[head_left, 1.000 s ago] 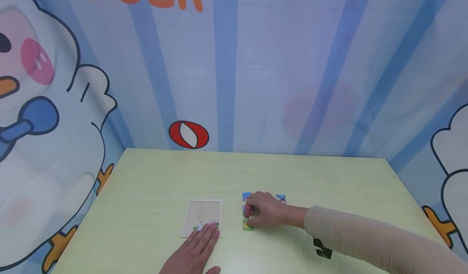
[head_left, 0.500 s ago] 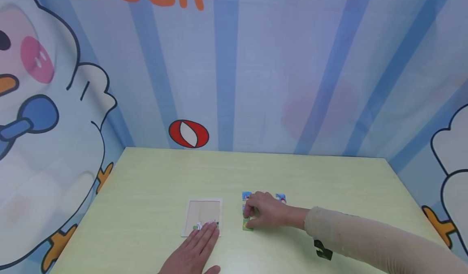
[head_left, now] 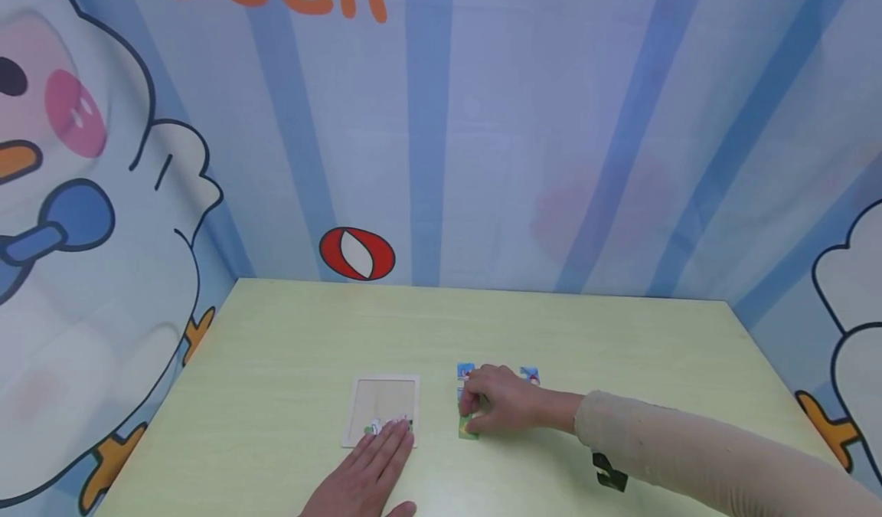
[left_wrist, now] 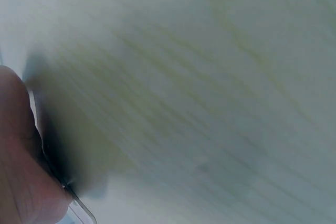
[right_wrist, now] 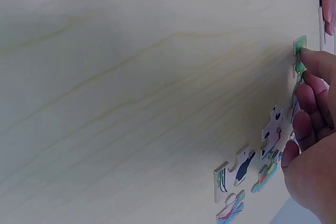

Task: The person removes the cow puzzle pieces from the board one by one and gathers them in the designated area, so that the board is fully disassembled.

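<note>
My left hand (head_left: 368, 471) lies with straight fingers across the near part of a shallow puzzle tray (head_left: 354, 406). White, pink and green bits of puzzle (head_left: 375, 426) show at its fingertips; the rest is covered. To the right, my right hand (head_left: 506, 400) has curled fingers and pinches a green puzzle piece (head_left: 467, 430) at the near end of a column of pieces. The right wrist view shows the thumb on this green piece (right_wrist: 300, 43). The left wrist view has only the edge of the left hand (left_wrist: 23, 156) and blurred tabletop.
Blue-topped puzzle pieces (head_left: 465, 370) lie left of the right hand, another blue piece (head_left: 530, 374) behind it. Several loose pieces (right_wrist: 239, 174) lie beneath that hand in the right wrist view. A printed backdrop (head_left: 482, 157) stands along the table's far edge (head_left: 586, 325).
The green piece and my right fingers have shifted very slightly toward me. My left hand stays in place on the tray.
</note>
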Demonstrator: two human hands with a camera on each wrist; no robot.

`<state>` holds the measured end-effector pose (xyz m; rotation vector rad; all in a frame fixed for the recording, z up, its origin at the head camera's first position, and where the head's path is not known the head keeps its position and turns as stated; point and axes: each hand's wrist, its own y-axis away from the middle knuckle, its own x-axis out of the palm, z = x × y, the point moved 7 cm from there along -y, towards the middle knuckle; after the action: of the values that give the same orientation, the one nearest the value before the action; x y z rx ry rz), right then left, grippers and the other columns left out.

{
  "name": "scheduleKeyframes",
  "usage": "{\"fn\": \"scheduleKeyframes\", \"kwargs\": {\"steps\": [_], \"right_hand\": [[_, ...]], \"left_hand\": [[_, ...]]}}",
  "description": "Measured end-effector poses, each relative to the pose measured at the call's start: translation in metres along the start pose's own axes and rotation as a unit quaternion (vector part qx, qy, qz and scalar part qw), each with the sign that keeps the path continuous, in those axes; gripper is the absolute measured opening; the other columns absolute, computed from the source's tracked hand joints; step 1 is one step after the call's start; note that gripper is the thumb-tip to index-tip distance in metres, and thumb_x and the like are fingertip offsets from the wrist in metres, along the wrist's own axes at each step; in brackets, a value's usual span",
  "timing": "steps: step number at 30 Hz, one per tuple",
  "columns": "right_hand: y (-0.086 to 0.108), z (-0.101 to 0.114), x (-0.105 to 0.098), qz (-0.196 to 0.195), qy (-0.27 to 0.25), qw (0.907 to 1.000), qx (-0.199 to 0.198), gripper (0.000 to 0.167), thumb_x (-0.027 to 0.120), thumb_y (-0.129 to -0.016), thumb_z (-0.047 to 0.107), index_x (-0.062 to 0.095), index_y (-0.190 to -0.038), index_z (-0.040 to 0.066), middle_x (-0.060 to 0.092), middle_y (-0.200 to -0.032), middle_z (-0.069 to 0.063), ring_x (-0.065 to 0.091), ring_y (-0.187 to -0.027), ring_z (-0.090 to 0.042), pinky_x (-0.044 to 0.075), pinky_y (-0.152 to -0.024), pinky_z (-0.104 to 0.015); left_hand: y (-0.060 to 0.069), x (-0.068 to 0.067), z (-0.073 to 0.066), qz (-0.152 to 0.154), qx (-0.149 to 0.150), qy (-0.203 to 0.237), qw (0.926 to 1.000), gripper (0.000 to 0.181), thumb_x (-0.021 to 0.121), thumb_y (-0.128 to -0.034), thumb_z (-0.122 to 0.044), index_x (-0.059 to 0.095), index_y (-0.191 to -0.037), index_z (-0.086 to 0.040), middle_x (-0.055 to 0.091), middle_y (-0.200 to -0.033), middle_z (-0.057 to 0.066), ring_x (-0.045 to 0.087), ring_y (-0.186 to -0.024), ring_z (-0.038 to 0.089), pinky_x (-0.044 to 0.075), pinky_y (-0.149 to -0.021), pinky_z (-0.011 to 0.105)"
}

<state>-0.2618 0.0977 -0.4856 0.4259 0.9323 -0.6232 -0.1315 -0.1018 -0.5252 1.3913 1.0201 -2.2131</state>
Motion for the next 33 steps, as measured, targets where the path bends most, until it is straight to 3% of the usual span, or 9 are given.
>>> {"fn": "scheduleKeyframes", "kwargs": {"steps": [8, 13, 20, 25, 26, 29, 33], "right_hand": [[-0.001, 0.0, 0.0, -0.005, 0.0, 1.0, -0.002, 0.014, 0.087, -0.088, 0.025, 0.075, -0.094, 0.022, 0.062, -0.091, 0.015, 0.051, -0.095, -0.005, 0.041, -0.091, -0.033], [-0.008, 0.008, -0.005, -0.022, 0.006, 0.9996, -0.017, 0.014, 0.087, -0.088, 0.026, 0.077, -0.096, 0.02, 0.062, -0.088, 0.011, 0.051, -0.09, -0.009, 0.042, -0.086, -0.03], [-0.028, 0.02, -0.01, -0.014, -0.001, 0.9998, -0.013, 0.014, 0.083, -0.094, 0.029, 0.077, -0.103, 0.02, 0.065, -0.094, 0.01, 0.056, -0.095, -0.014, 0.043, -0.093, -0.037], [-0.048, 0.029, -0.011, -0.004, -0.013, 0.9998, -0.011, 0.011, 0.081, -0.096, 0.029, 0.077, -0.104, 0.021, 0.064, -0.096, 0.012, 0.058, -0.098, -0.019, 0.045, -0.089, -0.032], [-0.052, 0.03, -0.01, -0.002, -0.015, 0.9998, -0.011, 0.011, 0.081, -0.097, 0.028, 0.077, -0.104, 0.021, 0.063, -0.095, 0.012, 0.059, -0.099, -0.02, 0.045, -0.087, -0.031], [-0.063, 0.035, -0.009, 0.005, -0.017, 0.9998, -0.006, 0.009, 0.08, -0.098, 0.029, 0.077, -0.104, 0.022, 0.062, -0.094, 0.013, 0.059, -0.1, -0.021, 0.044, -0.086, -0.03], [-0.076, 0.043, -0.007, 0.018, -0.023, 0.9996, -0.002, 0.01, 0.079, -0.099, 0.03, 0.078, -0.106, 0.023, 0.062, -0.095, 0.014, 0.059, -0.101, -0.02, 0.045, -0.088, -0.03]], "left_hand": [[-0.001, 0.0, 0.0, 0.001, 0.0, 0.003, 1.0, 0.076, 0.031, -0.1115, -0.064, 0.054, -0.152, -0.004, 0.056, -0.159, 0.011, 0.055, -0.144, 0.023, -0.011, -0.13, 0.029], [-0.001, -0.001, 0.001, 0.017, -0.005, 0.014, 0.9997, 0.076, 0.034, -0.111, -0.064, 0.055, -0.153, -0.004, 0.056, -0.159, 0.01, 0.054, -0.145, 0.022, -0.012, -0.129, 0.028], [-0.004, -0.004, 0.001, 0.044, -0.011, 0.035, 0.9984, 0.076, 0.037, -0.1106, -0.064, 0.055, -0.153, -0.003, 0.055, -0.16, 0.01, 0.054, -0.146, 0.022, -0.017, -0.127, 0.026], [-0.007, -0.007, 0.002, 0.057, -0.016, 0.043, 0.9973, 0.076, 0.037, -0.1105, -0.063, 0.055, -0.154, -0.004, 0.054, -0.161, 0.01, 0.052, -0.147, 0.022, -0.017, -0.127, 0.025], [-0.008, -0.007, 0.002, 0.066, -0.02, 0.053, 0.9963, 0.076, 0.037, -0.1107, -0.063, 0.054, -0.155, -0.003, 0.053, -0.162, 0.01, 0.051, -0.148, 0.022, -0.014, -0.128, 0.024], [-0.013, -0.007, 0.0, 0.099, -0.032, 0.089, 0.9906, 0.077, 0.037, -0.1109, -0.062, 0.051, -0.156, -0.002, 0.05, -0.164, 0.012, 0.048, -0.151, 0.023, 0.012, -0.132, 0.029], [-0.02, -0.006, -0.002, 0.163, -0.062, 0.172, 0.9695, 0.08, 0.037, -0.1113, -0.061, 0.045, -0.159, 0.002, 0.043, -0.168, 0.016, 0.043, -0.155, 0.028, 0.04, -0.122, 0.046]]}}
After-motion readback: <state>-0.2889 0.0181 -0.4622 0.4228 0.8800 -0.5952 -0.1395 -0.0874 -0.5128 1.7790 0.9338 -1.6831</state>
